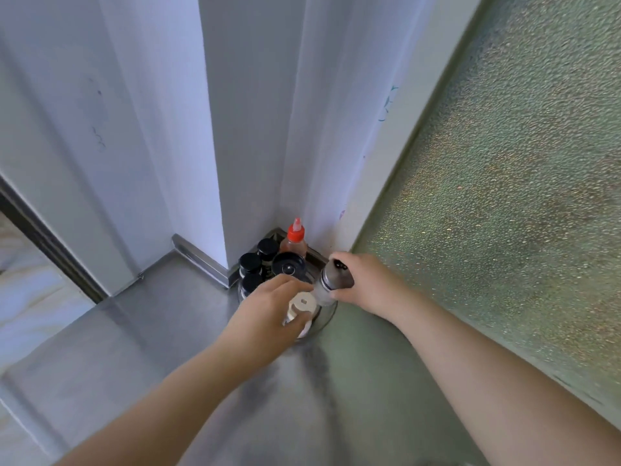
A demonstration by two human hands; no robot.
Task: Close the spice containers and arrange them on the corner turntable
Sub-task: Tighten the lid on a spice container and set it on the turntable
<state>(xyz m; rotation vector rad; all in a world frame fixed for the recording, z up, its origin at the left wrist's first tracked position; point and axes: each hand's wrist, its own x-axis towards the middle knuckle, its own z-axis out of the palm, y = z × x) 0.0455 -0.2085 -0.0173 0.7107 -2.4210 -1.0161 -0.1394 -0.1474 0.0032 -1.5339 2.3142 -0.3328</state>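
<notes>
Left hand: the left hand (268, 309) curls its fingers and thumb round a white jar (301, 309) and holds it just above the near rim of the turntable (327, 317).
Right hand: the right hand (364, 280) grips a grey grinder (332, 279) round its upper body, tilted so its clear lower end points at the white jar.
Where the things are: both held containers sit over the near side of the turntable, in the corner of the steel counter (151, 348) beside the frosted window (504, 179).
Already placed: three small black-capped jars (250, 263), a wide black lid (288, 264) and a red-capped bottle (295, 238) stand close together at the back.
White jar handling: it looks like light, stiff plastic; a grip round the sides seems safe, and the cap has a small opening on top that may still need closing.
Grinder handling: probably heavier, with a clear lower part that could be glass or hard plastic, so smooth and likely slippery; I would hold it round the middle and set it down upright.
Turntable: likely to spin under a sideways push, so containers should go straight down.
Hard to make out: motion blur smears the grinder and jar, and whether they touch cannot be told.
Hidden: the left hand covers the white jar's body and much of the clear tray; the back containers' labels are unreadable.
</notes>
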